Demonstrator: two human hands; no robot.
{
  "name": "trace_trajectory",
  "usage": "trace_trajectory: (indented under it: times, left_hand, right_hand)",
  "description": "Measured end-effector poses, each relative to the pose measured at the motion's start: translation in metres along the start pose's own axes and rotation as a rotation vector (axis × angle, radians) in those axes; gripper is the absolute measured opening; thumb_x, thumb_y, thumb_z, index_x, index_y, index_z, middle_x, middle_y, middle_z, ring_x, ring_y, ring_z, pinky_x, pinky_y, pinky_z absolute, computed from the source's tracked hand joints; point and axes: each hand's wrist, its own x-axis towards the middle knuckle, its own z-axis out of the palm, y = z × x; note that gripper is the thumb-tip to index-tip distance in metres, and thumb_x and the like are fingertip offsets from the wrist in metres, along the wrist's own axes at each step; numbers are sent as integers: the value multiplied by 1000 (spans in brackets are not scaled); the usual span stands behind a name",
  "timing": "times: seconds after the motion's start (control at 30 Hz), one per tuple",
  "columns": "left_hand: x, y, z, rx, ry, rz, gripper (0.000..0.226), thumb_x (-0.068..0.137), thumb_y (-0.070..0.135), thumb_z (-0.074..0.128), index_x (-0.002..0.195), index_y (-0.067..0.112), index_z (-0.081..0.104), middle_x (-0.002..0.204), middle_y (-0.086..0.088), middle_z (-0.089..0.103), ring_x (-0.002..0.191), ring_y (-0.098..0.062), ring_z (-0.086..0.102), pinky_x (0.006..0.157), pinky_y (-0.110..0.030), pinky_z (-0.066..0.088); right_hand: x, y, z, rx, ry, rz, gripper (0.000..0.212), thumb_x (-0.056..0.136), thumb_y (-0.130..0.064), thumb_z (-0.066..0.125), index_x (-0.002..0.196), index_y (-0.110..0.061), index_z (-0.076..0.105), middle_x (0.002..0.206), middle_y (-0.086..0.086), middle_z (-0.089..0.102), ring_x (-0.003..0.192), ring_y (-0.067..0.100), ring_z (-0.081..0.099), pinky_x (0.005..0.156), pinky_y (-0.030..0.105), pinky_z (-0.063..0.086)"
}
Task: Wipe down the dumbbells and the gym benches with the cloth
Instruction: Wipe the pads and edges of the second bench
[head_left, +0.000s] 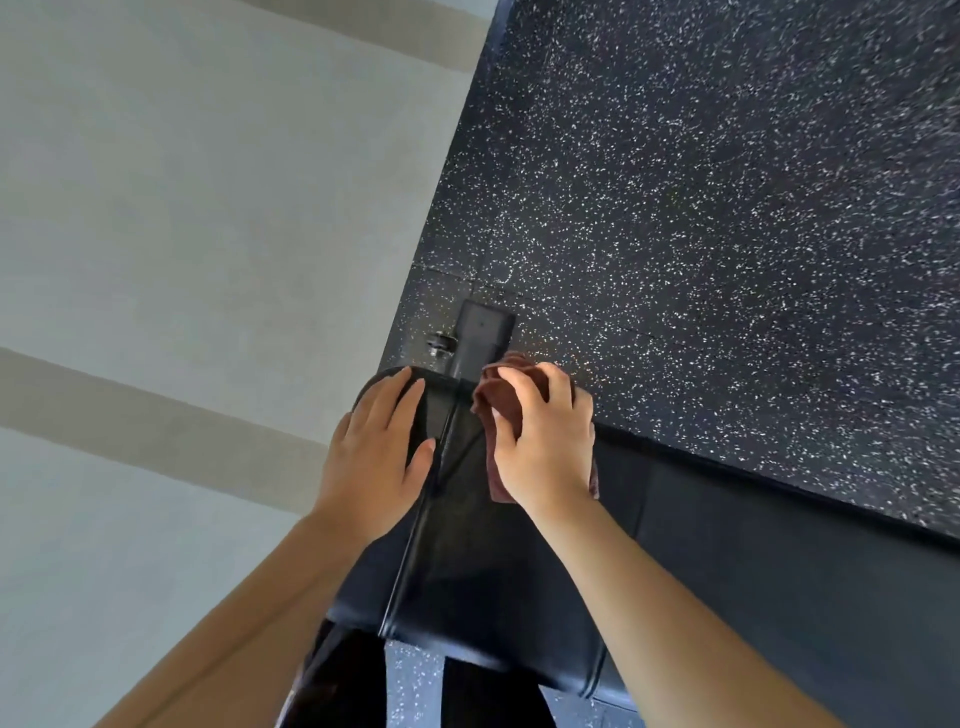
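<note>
Mid frame, the right hand (545, 441) grips a dark red cloth (500, 404) on the black gym bench (467, 571). The left hand (374, 457) lies flat beside it, fingers straight.

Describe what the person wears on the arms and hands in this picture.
Nothing shows. The left hand and right hand are ungloved and ringless. The left forearm and right forearm are bare: no sleeves, watch or bracelet in view.

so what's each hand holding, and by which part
The right hand grips the bunched maroon cloth by its middle, against the far end of the bench pad. The left hand holds nothing, resting flat on the pad.
</note>
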Motion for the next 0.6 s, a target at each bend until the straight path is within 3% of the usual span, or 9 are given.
trace_trajectory:
  times: [0.17, 0.27, 0.4, 0.6]
  left_hand:
    - [0, -19, -6, 21, -33, 91, 61, 91, 44, 30, 145, 15, 27, 152, -2, 30, 139, -22, 28, 111, -37, 25]
    - [1, -23, -8, 23, -53, 109, 60, 93, 36, 43, 145, 13, 27, 152, -3, 29, 139, -21, 27, 111, -35, 25]
    - [2, -16, -13, 26, -87, 91, 63, 92, 32, 48, 146, 10, 24, 154, -4, 24, 141, -21, 22, 114, -35, 22]
    - [10, 0, -18, 117, -135, 160, 62, 94, 36, 43, 146, 11, 22, 154, -5, 20, 142, -22, 17, 116, -34, 14]
  right_hand:
    - [39, -41, 7, -11, -211, -43, 35, 91, -41, 49, 126, -40, 45, 133, 0, 40, 114, 31, 38, 89, 44, 43]
    - [47, -39, 7, -53, -281, -39, 34, 92, -44, 46, 126, -39, 44, 127, 2, 43, 112, 31, 40, 85, 43, 43]
    - [27, -12, -3, -60, -187, -45, 36, 91, -44, 48, 126, -38, 46, 126, -1, 45, 109, 29, 43, 82, 42, 47]
    - [-2, 35, -15, -145, -29, 192, 34, 89, -41, 51, 123, -37, 50, 132, 0, 44, 114, 31, 39, 86, 44, 44]
